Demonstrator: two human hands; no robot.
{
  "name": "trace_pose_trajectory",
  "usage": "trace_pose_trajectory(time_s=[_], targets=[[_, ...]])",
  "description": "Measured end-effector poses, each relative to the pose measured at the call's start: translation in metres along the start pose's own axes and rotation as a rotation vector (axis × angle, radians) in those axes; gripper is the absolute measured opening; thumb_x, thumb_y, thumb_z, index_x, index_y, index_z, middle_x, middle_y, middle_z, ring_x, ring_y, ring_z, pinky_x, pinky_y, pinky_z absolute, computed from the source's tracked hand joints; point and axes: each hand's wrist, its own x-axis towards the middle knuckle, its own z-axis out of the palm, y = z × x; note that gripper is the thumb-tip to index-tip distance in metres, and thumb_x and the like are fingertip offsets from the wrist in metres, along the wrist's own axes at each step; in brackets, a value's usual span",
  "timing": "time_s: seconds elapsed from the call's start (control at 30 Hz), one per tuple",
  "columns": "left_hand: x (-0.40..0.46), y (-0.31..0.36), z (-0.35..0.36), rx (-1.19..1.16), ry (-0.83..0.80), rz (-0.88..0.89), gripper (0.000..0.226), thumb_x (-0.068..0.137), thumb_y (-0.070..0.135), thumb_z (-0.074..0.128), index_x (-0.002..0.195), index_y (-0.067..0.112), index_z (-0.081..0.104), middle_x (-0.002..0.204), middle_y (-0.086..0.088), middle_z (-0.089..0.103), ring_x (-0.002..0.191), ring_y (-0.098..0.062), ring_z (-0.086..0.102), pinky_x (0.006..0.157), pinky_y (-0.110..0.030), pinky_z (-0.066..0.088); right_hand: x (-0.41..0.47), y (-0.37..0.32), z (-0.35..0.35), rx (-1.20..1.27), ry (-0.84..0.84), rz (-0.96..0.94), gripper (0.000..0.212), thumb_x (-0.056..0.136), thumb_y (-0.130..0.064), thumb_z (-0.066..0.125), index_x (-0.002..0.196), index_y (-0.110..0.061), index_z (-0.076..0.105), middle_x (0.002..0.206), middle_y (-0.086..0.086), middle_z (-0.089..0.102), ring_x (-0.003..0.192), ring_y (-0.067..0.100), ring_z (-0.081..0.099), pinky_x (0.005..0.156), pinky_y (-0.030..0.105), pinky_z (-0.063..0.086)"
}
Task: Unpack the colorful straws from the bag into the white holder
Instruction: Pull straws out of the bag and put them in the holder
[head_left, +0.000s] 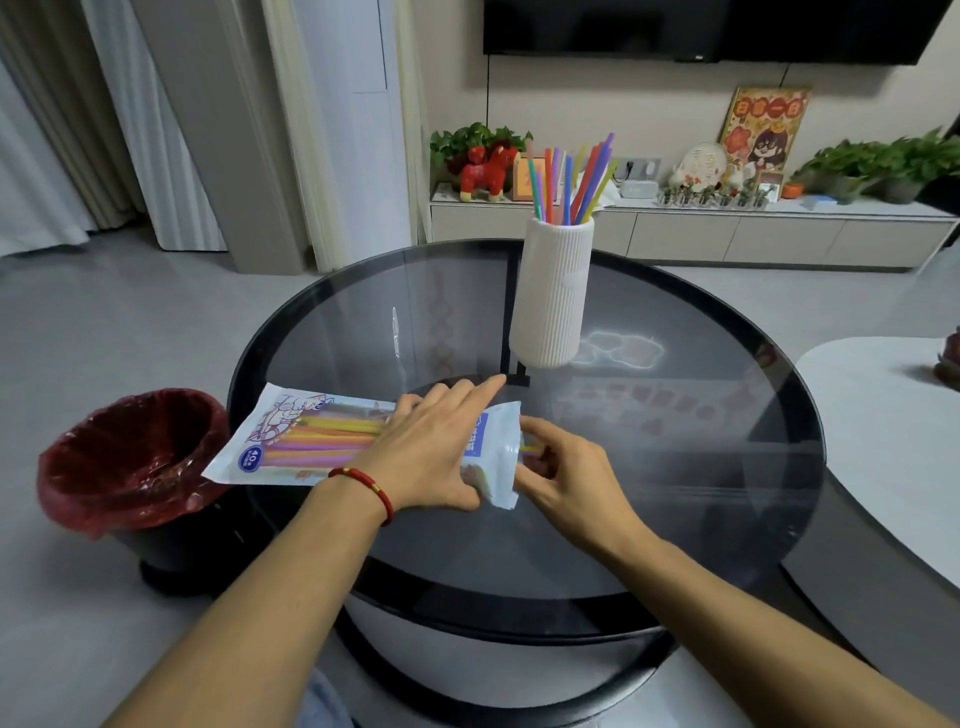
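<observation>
Item 1: bag (291, 441), white plastic with blue print and a clear window, lying flat on the round dark glass counter (675, 467), its closed end pointing toward the person's left and its open mouth toward the right.

Item 2: colorful straws, in two lots. One lot (322, 439) is lying lengthwise inside the bag, showing yellow, orange, pink and purple through the window. The other lot (576, 179) is standing fanned out in the white holder.

Item 3: white holder (553, 296), a tall ribbed cylinder, standing upright on the counter beyond the bag and well apart from it.

Item 4: left hand (431, 452), a red cord bracelet (371, 491) circling its wrist, pressing down on the mouth end of the bag with fingers spread and mostly straight, thumb lying along the near edge.

Item 5: right hand (566, 467), fingers curling in at the bag's mouth, pinching the straw ends showing there; the exact number of straws is too small to tell.

Item 6: waste bin (130, 462) with a red liner, sitting on the floor just beside the counter's left edge.
</observation>
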Motion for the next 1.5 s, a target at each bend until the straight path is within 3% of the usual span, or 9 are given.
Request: trace_pose_trajectory(time_s=[0.17,0.33,0.43,0.53,0.87,1.1,1.2,1.37,1.5], targets=[[0.0,0.001,0.005,-0.018,0.011,0.009,0.121,0.063,0.048,0.076,0.159,0.028,0.005,0.124,0.007,0.041,0.109,-0.014,0.039,0.099,-0.039,0.034,0.007,0.003,-0.001,-0.093,-0.053,0.016,0.021,0.095,-0.036,0.066,0.101,-0.017,0.075,0.078,0.017,0.072,0.069,0.035,0.06,0.064,0.042,0.057],[-0.005,-0.007,0.004,-0.022,0.007,-0.009,0.119,0.063,0.047,0.076,0.159,0.03,0.007,0.13,0.007,0.04,0.116,-0.015,0.039,0.104,-0.038,0.031,0.011,0.009,-0.024,-0.123,-0.064,0.063,0.025,0.098,-0.033,0.067,0.075,-0.025,0.063,0.059,0.006,0.066,0.043,0.012,0.055,0.045,0.019,0.046],[-0.005,-0.008,0.003,-0.04,0.018,-0.023,0.119,0.063,0.047,0.076,0.159,0.029,0.008,0.13,0.006,0.041,0.117,-0.016,0.041,0.105,-0.039,0.031,0.009,0.014,-0.035,-0.053,-0.104,0.116,0.003,0.095,-0.026,0.069,0.097,-0.025,0.07,0.064,0.007,0.073,0.05,0.02,0.068,0.049,0.027,0.057],[-0.003,-0.003,0.004,-0.032,0.019,-0.016,0.121,0.063,0.046,0.077,0.159,0.028,0.006,0.13,0.005,0.041,0.117,-0.016,0.04,0.105,-0.038,0.03,0.004,0.011,-0.03,0.097,-0.066,0.132,0.02,0.092,-0.025,0.073,0.111,-0.024,0.068,0.073,0.009,0.077,0.061,0.029,0.074,0.057,0.034,0.063],[-0.005,-0.007,0.008,0.012,-0.092,-0.079,0.111,0.067,0.044,0.075,0.151,0.057,0.004,0.128,0.007,0.033,0.123,-0.018,0.038,0.116,-0.064,0.018,0.01,0.019,-0.055,0.267,0.043,0.189,0.012,0.093,-0.008,0.075,0.102,-0.001,0.08,0.076,0.025,0.077,0.063,0.031,0.071,0.064,0.029,0.064],[-0.008,0.001,0.011,-0.11,-0.174,-0.13,0.094,0.062,0.087,0.049,0.146,0.054,0.024,0.16,0.007,0.016,0.149,-0.014,0.004,0.113,-0.074,-0.002,0.004,0.024,-0.082,0.374,0.073,0.224,0.016,0.089,-0.009,0.077,0.103,-0.002,0.08,0.081,0.017,0.079,0.071,0.025,0.074,0.067,0.026,0.063],[0.001,0.019,0.016,-0.139,-0.016,-0.145,0.073,0.076,0.086,0.03,0.137,0.048,0.044,0.152,0.01,0.034,0.145,-0.012,0.018,0.115,-0.071,0.002,0.001,0.02,-0.08,0.369,0.026,0.198,0.024,0.083,-0.021,0.079,0.102,-0.007,0.082,0.084,0.015,0.08,0.073,0.025,0.077,0.068,0.026,0.063],[0.009,0.023,0.025,0.049,0.018,-0.15,0.038,0.086,0.051,0.054,0.116,0.028,0.052,0.139,0.004,0.044,0.132,-0.021,0.035,0.114,-0.066,0.018,0.003,0.018,-0.095,0.525,0.062,0.174,0.023,0.08,-0.022,0.083,0.097,-0.007,0.083,0.088,0.018,0.08,0.069,0.023,0.074,0.065,0.023,0.061],[0.01,0.02,0.024,0.042,-0.015,-0.199,0.032,0.093,0.055,0.047,0.109,0.028,0.052,0.135,0.003,0.048,0.128,-0.023,0.04,0.111,-0.063,0.025,0.003,0.024,-0.112,0.759,0.151,0.24,0.016,0.076,-0.019,0.082,0.089,-0.01,0.084,0.079,0.013,0.078,0.061,0.016,0.07,0.06,0.019,0.059]])
